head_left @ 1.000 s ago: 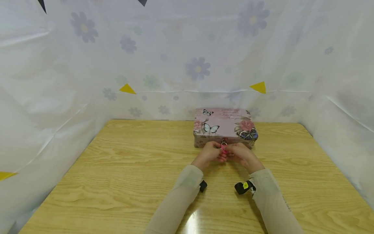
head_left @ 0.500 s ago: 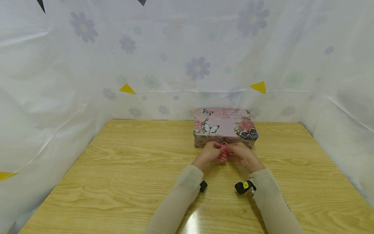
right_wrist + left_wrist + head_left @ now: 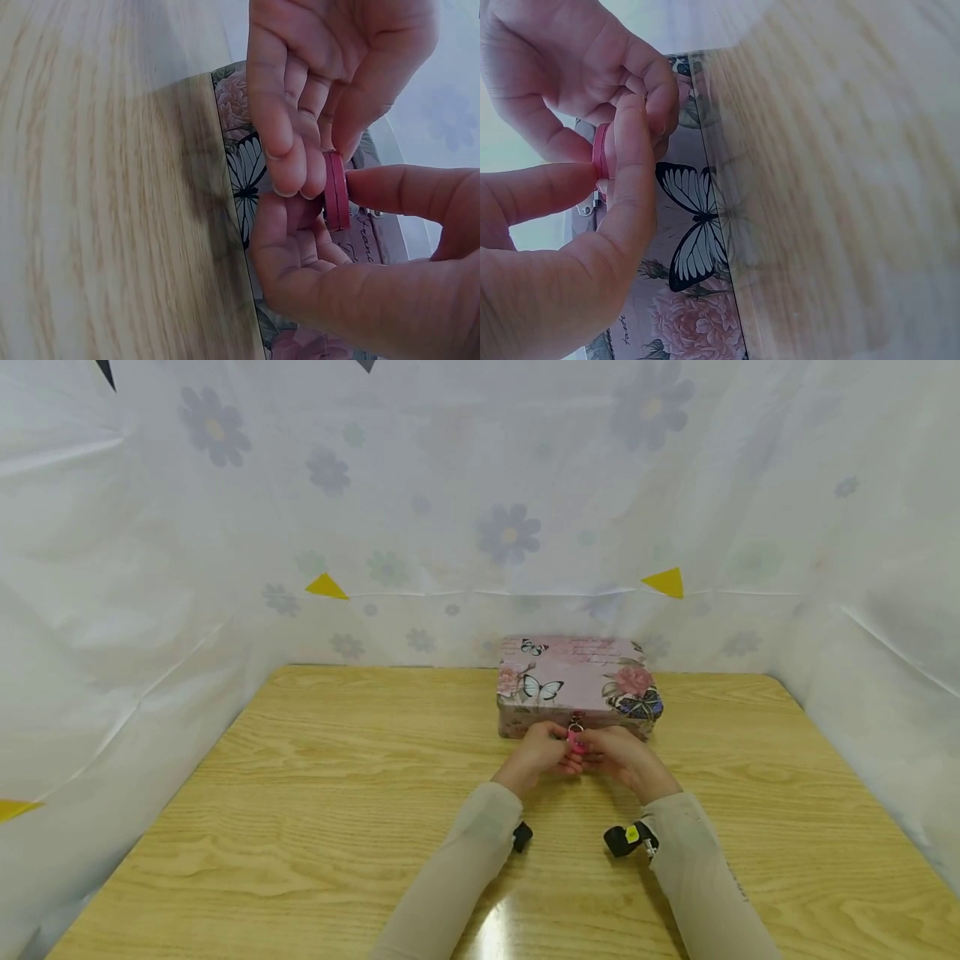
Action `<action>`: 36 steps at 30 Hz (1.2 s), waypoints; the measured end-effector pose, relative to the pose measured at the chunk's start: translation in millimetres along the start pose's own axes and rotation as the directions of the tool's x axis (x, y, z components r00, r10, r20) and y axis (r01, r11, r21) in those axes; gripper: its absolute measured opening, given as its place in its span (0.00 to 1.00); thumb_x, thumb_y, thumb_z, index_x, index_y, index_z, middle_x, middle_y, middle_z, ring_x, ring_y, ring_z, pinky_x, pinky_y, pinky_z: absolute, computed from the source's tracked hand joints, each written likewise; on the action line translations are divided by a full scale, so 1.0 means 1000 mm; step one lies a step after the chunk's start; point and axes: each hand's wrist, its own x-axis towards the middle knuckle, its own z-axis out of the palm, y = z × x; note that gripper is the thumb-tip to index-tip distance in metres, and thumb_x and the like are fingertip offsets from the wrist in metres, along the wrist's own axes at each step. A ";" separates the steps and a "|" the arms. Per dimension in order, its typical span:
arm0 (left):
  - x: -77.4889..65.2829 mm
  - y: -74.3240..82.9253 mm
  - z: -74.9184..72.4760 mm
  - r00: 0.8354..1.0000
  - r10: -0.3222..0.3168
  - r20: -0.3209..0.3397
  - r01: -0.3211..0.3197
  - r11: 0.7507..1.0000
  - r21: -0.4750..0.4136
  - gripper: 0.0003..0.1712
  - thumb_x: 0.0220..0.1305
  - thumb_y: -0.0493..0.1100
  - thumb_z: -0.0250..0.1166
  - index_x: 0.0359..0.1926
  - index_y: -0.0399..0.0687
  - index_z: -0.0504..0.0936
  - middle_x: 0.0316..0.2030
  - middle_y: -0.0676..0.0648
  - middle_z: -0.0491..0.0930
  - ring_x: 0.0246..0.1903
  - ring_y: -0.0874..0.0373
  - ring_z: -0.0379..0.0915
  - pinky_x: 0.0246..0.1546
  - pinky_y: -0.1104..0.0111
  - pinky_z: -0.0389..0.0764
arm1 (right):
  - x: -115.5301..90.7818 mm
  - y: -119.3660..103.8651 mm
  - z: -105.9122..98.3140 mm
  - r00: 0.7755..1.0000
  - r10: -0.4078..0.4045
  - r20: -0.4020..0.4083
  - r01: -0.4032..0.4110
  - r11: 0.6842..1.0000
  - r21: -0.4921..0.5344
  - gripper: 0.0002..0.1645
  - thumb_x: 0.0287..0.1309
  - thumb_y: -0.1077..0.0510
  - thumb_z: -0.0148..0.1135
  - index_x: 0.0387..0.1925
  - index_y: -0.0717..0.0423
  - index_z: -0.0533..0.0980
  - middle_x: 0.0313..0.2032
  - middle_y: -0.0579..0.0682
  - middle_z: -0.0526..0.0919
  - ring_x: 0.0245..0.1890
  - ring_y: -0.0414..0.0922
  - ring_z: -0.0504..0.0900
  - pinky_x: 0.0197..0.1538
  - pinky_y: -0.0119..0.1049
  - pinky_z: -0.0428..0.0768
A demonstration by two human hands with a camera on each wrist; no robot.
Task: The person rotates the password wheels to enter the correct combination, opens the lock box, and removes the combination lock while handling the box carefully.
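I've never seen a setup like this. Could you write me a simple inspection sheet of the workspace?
Surface: wood-grain table, with a patch of glare on its near side.
Job's things: closed floral box near the table's back edge; pink piece, perhaps a padlock, with a metal ring at the box's front.
Clutter: nothing seen.
Hands: left hand and right hand both pinch the pink piece.
Cables: nothing seen.
Surroundings: pale flowered sheet behind the table, with yellow triangles on it.
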 end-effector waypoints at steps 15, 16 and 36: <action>0.001 0.000 0.000 1.000 -0.019 -0.005 0.019 1.000 0.006 0.10 0.68 0.28 0.53 0.49 0.31 0.70 0.31 0.31 0.82 0.25 0.51 0.80 0.38 0.57 0.84 | -0.002 0.001 0.000 0.994 -0.080 0.076 0.081 0.996 -0.022 0.09 0.67 0.66 0.47 0.38 0.68 0.73 0.30 0.46 0.76 0.32 0.40 0.75 0.39 0.32 0.78; 0.000 0.000 0.000 1.000 -0.017 -0.006 0.017 1.000 0.006 0.10 0.67 0.28 0.53 0.49 0.31 0.70 0.31 0.31 0.82 0.24 0.51 0.80 0.38 0.57 0.84 | -0.002 0.001 0.000 0.994 -0.078 0.076 0.080 0.997 -0.021 0.09 0.66 0.67 0.47 0.39 0.69 0.73 0.30 0.46 0.76 0.32 0.40 0.75 0.39 0.32 0.78; 0.003 -0.001 0.000 1.000 -0.014 -0.008 0.014 1.000 -0.009 0.09 0.68 0.28 0.52 0.48 0.31 0.70 0.29 0.32 0.81 0.23 0.53 0.79 0.38 0.58 0.84 | -0.002 -0.002 0.001 1.000 0.008 0.020 -0.009 0.999 0.049 0.07 0.65 0.63 0.50 0.35 0.64 0.73 0.27 0.46 0.77 0.29 0.40 0.76 0.37 0.31 0.78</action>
